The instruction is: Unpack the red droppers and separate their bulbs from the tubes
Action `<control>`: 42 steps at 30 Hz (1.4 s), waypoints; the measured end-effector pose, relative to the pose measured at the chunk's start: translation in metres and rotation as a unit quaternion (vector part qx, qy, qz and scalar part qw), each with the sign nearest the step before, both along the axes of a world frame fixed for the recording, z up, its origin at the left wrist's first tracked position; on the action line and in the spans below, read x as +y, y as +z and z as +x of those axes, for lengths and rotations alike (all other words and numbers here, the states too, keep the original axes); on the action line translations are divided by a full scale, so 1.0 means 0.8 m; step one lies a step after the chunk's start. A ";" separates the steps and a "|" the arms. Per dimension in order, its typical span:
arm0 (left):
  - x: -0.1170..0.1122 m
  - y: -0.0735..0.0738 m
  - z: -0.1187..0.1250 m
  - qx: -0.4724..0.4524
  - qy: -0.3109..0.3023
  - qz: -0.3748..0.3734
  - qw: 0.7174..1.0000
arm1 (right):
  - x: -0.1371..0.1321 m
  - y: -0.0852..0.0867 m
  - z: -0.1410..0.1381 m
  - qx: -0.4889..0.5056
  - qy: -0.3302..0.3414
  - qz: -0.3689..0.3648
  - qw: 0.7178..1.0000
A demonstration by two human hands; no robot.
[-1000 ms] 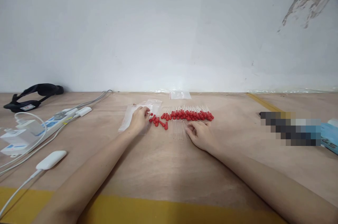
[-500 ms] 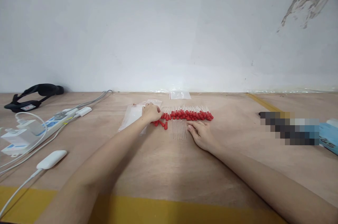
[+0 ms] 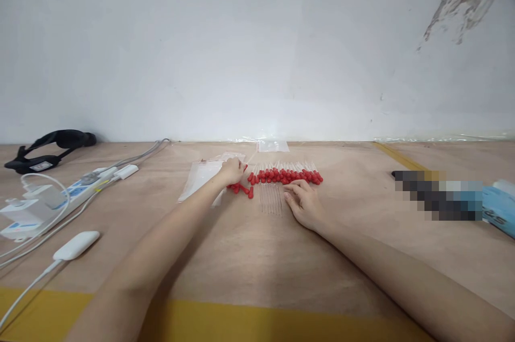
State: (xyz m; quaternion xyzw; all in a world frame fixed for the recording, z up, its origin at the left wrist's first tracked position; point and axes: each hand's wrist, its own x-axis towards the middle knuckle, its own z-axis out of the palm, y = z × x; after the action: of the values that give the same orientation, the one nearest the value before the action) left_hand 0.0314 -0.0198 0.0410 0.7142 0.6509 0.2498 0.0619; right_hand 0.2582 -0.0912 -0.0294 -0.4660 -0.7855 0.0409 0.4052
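Slightly raised at the left end of a row, my left hand (image 3: 232, 171) is closed on a glass dropper whose red rubber bulb (image 3: 245, 167) sits at the fingertips, its thin tube pointing up and away. Finished-looking droppers (image 3: 287, 174) lie side by side, red bulbs toward me, tubes toward the wall. Loose red rubber bulbs (image 3: 240, 188) are scattered below my left hand, partly hidden by it. Bare clear glass tubes (image 3: 271, 200) lie parallel in front of the row. My right hand (image 3: 304, 204) rests on the table just right of them, fingers extended and apart, holding nothing.
Clear plastic bags (image 3: 203, 178) lie under and left of my left forearm. Another small bag (image 3: 273, 146) is by the wall. A power strip (image 3: 76, 191) with white plugs, a white cabled device (image 3: 76, 245) and a black strap (image 3: 48, 148) are left. A blue package (image 3: 499, 208) is right.
My left hand has lifted a little and now shows a dropper with its red bulb and tube at the fingertips. My right hand stays beside the tubes. The view has shifted slightly.
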 end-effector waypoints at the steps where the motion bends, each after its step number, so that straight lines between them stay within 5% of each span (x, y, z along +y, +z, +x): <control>1: -0.013 0.000 -0.002 0.000 -0.019 0.001 1.000 | 0.002 -0.002 0.000 0.019 -0.002 0.015 1.000; 7: -0.095 -0.034 -0.001 -0.021 -0.223 0.105 0.969 | -0.001 0.001 0.001 0.090 0.020 0.096 0.991; 14: -0.115 -0.073 0.012 -0.018 -0.281 0.227 0.932 | -0.020 0.012 -0.001 -0.095 0.086 0.169 0.977; 21: -0.115 -0.067 0.018 0.005 -0.314 0.252 0.915 | -0.017 0.010 -0.009 -0.149 0.091 0.174 0.969; 32: -0.118 -0.050 0.025 0.196 -0.300 0.242 0.902 | -0.015 0.005 -0.009 -0.136 0.142 0.159 0.968; 42: -0.118 -0.048 0.024 0.207 -0.317 0.212 0.901 | -0.018 0.010 -0.001 -0.175 0.142 0.235 0.945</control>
State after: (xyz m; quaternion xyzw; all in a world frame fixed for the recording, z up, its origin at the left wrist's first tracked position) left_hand 0.0505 -0.1144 0.0028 0.9147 0.3196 0.1955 -0.1515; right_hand 0.2576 -0.1057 -0.0214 -0.2408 -0.8894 -0.1704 0.3493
